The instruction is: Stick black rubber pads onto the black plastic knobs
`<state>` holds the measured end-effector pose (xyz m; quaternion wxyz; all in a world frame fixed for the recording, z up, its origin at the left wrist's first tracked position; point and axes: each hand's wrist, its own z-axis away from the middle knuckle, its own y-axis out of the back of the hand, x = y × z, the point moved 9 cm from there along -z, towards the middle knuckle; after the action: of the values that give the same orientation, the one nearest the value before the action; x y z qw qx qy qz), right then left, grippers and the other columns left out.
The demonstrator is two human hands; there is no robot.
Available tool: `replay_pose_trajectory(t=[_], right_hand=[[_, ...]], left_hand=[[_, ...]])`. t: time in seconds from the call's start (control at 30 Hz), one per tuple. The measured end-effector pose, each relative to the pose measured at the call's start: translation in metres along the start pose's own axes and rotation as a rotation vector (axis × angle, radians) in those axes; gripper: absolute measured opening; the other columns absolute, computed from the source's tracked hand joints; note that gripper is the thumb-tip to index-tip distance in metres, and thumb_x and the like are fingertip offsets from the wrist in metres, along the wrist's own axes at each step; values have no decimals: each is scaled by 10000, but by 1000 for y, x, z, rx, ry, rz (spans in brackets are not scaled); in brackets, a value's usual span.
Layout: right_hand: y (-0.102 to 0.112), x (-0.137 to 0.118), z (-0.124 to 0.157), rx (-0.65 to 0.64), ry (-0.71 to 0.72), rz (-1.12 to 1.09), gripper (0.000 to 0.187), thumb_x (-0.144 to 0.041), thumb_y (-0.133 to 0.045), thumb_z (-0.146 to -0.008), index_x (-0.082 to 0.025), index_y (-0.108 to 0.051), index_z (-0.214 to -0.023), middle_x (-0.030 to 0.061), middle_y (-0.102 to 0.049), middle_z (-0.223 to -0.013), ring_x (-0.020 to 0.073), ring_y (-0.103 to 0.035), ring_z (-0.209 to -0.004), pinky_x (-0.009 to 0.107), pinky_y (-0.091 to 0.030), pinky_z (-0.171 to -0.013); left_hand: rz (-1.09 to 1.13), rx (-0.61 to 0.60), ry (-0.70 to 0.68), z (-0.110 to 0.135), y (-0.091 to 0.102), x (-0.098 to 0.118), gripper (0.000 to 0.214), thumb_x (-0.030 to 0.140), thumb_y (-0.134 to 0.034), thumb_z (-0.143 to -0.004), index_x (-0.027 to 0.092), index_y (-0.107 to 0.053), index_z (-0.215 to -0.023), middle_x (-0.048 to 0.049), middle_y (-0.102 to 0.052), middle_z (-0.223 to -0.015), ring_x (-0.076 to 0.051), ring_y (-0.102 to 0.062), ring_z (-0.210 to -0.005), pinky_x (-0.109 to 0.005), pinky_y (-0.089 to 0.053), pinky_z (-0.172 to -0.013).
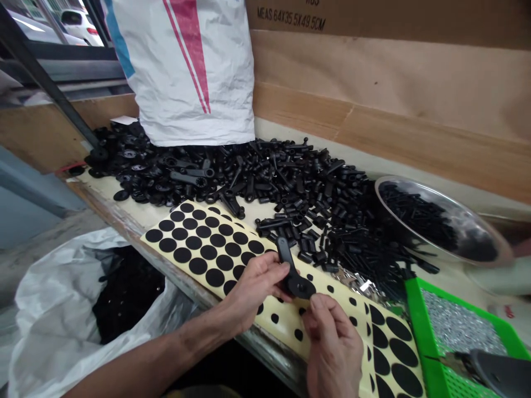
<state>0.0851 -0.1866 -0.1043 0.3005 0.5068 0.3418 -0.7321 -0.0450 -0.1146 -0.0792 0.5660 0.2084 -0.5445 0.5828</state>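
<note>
My left hand [255, 290] grips a black plastic lever part [292, 276], which has a long arm and a round disc foot. My right hand [332, 345] sits just below the disc, with its fingertips close together at the disc's lower edge. Whether those fingertips hold a small dot is hidden. Under both hands lies a cream backing sheet of black adhesive dots [199, 243], with many dots gone near my hands. A second sheet with larger black dots [394, 354] lies at the lower right.
A heap of black plastic parts [290, 188] covers the bench behind a white woven sack [186, 66]. To the right are a steel bowl of black parts [440, 221] and a green tray of silver screws [427, 331]. A white bag of black parts [74, 309] hangs left.
</note>
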Motion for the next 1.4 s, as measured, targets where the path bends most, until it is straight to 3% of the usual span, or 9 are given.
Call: replay_pose_trajectory(t=[0.33, 1.4], right_hand=[[-7, 2, 1, -32, -86, 74, 356, -492, -760, -684, -174, -599, -685, -67, -376, -536, 78, -282, -524, 206, -246, -477], [-3, 2, 0, -5, -31, 113, 356, -502, -745, -700, -178, -599, -722, -66, -414, -519, 79, -337, -495, 196, -295, -455]], left_hand=[[21, -12, -10, 3, -2, 2, 232, 317, -560, -894, 128, -659, -984, -83, -659, -929, -160, -615, -786, -272, -515, -680], [77, -15, -4, 1, -2, -4, 247, 355, -591, -881, 149, -664, -997, -90, -670, -981, -190, -641, -863, -275, -518, -693]])
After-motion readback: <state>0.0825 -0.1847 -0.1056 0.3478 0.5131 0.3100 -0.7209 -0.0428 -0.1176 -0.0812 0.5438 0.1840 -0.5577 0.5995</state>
